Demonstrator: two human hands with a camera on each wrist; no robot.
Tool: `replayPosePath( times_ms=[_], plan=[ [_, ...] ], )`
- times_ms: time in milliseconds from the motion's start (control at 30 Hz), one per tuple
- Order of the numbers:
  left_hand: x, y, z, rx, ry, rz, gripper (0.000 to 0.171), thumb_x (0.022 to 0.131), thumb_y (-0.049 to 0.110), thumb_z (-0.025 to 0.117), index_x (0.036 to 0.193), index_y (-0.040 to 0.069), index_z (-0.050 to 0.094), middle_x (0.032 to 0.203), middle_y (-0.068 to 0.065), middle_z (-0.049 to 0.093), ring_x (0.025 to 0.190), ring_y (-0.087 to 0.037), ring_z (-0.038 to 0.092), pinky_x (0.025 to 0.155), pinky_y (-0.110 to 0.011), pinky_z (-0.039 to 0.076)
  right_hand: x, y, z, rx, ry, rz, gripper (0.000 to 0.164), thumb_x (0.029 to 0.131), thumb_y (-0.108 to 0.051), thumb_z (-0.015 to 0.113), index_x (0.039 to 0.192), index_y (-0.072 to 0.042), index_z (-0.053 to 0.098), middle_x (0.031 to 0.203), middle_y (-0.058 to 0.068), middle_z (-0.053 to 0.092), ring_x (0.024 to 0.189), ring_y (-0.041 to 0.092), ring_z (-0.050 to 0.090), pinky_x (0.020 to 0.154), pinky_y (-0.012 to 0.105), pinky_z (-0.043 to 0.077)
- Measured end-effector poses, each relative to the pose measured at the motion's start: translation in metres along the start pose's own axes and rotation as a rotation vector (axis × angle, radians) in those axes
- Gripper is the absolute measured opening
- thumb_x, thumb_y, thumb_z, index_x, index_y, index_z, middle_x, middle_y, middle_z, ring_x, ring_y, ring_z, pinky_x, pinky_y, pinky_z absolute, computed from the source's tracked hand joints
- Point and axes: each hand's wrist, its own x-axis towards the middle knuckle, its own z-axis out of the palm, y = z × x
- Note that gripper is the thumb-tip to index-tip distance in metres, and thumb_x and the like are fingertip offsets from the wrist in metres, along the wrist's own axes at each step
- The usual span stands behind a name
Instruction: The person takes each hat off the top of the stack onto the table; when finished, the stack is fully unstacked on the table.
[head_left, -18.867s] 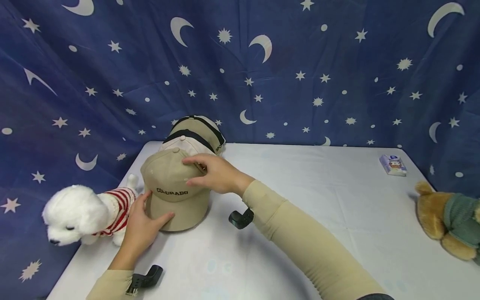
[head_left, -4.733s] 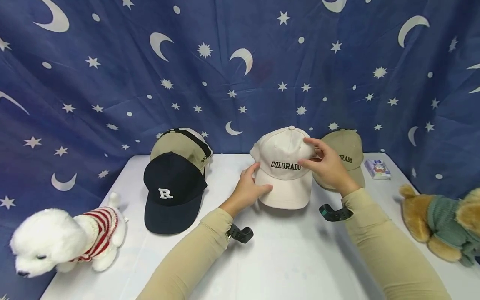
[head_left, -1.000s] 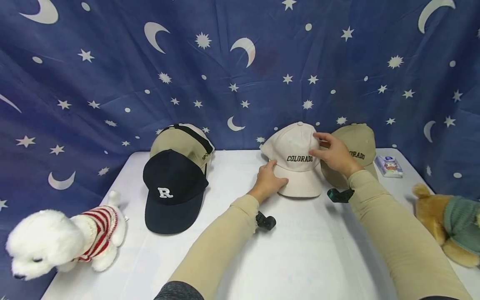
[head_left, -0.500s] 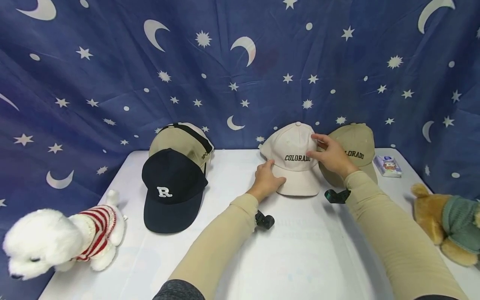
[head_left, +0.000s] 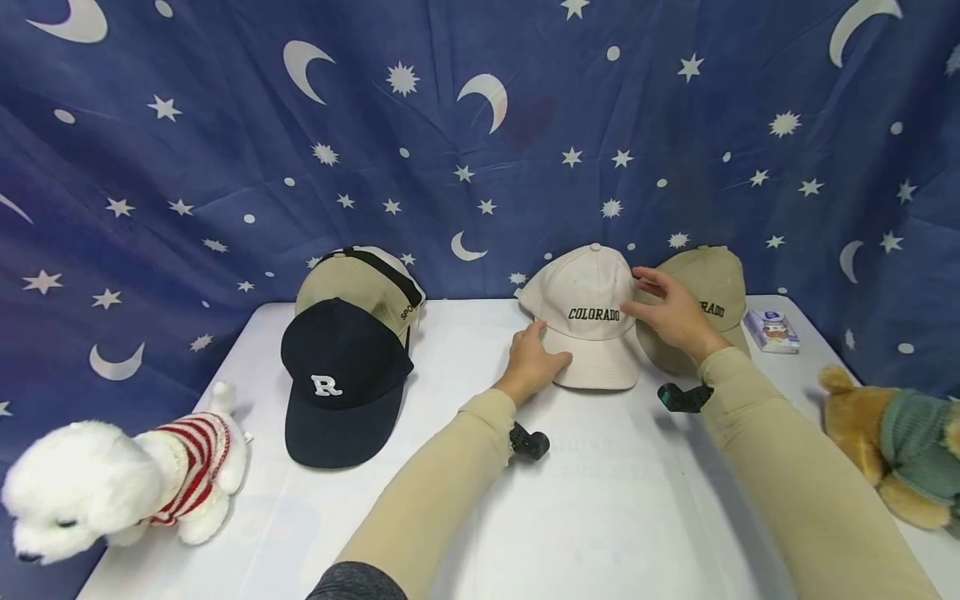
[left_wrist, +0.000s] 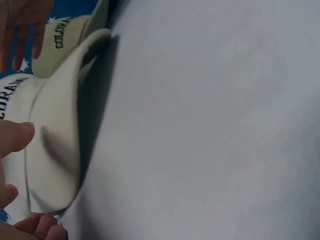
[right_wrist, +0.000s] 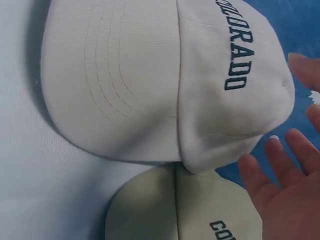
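Observation:
An off-white COLORADO cap sits upright at the table's back right. My left hand is at its left side. The left thumb is over the brim and casts a shadow on it. To the cap's right, my right hand has spread, relaxed fingers, apart from the crown in the right wrist view. Behind that hand stands a khaki COLORADO cap, partly hidden. At the left, a navy cap with a white R leans in front of a khaki cap with a dark band.
A white plush dog in a striped sweater is at the left edge. A brown plush toy in a green top lies at the right edge. A small purple-and-white packet rests behind it. A blue starry cloth hangs behind the white table.
The khaki COLORADO cap, then the off-white one, have moved from the left group to the right, uncovering the navy cap. Just now, my right hand has drawn slightly away from the off-white cap.

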Motion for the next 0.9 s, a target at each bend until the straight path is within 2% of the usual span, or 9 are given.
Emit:
replayPosePath(
  times_ms=[133,367,500,633,900],
  plan=[
    [-0.007,0.003,-0.012,-0.023,-0.022,0.014,0.075,0.089,0.028,0.074,0.152,0.008,0.039,0.150,-0.022,0.037,0.138,-0.036,0.037,0.111,-0.043,0.035,-0.007,-0.006,-0.009,-0.020,-0.002,0.007,0.076,0.094,-0.024,0.071,0.155,-0.003,0.032,0.157,0.022,0.032,0.140,0.043,0.034,0.107,0.059,0.035],
    [-0.022,0.010,-0.040,-0.043,-0.027,0.086,0.078,0.088,0.031,0.074,0.153,0.007,0.038,0.151,-0.021,0.036,0.139,-0.034,0.037,0.112,-0.044,0.034,-0.017,-0.016,-0.019,-0.086,0.022,0.000,0.071,0.098,-0.033,0.065,0.155,-0.004,0.034,0.155,0.023,0.034,0.138,0.043,0.038,0.103,0.060,0.039],
    [-0.033,0.010,-0.057,-0.054,-0.022,0.124,0.078,0.088,0.030,0.074,0.153,0.008,0.037,0.153,-0.020,0.034,0.141,-0.033,0.035,0.113,-0.044,0.032,-0.025,-0.021,-0.016,-0.105,0.022,-0.040,0.069,0.099,-0.031,0.065,0.153,-0.001,0.035,0.153,0.026,0.037,0.135,0.047,0.040,0.101,0.063,0.040],
    [-0.047,0.009,-0.074,-0.049,-0.013,0.157,0.079,0.087,0.028,0.076,0.154,0.010,0.036,0.151,-0.019,0.035,0.139,-0.032,0.038,0.111,-0.046,0.035,-0.033,-0.025,-0.010,-0.107,0.010,-0.085,0.066,0.098,-0.025,0.066,0.152,0.001,0.037,0.152,0.026,0.038,0.134,0.047,0.041,0.101,0.064,0.038],
    [-0.083,0.000,-0.109,-0.038,0.017,0.197,0.079,0.086,0.026,0.077,0.153,0.011,0.038,0.151,-0.016,0.038,0.138,-0.032,0.039,0.106,-0.052,0.039,-0.050,-0.034,0.005,-0.084,-0.044,-0.105,0.070,0.096,-0.023,0.069,0.152,0.001,0.036,0.151,0.026,0.038,0.132,0.046,0.042,0.101,0.065,0.038]
  ],
)
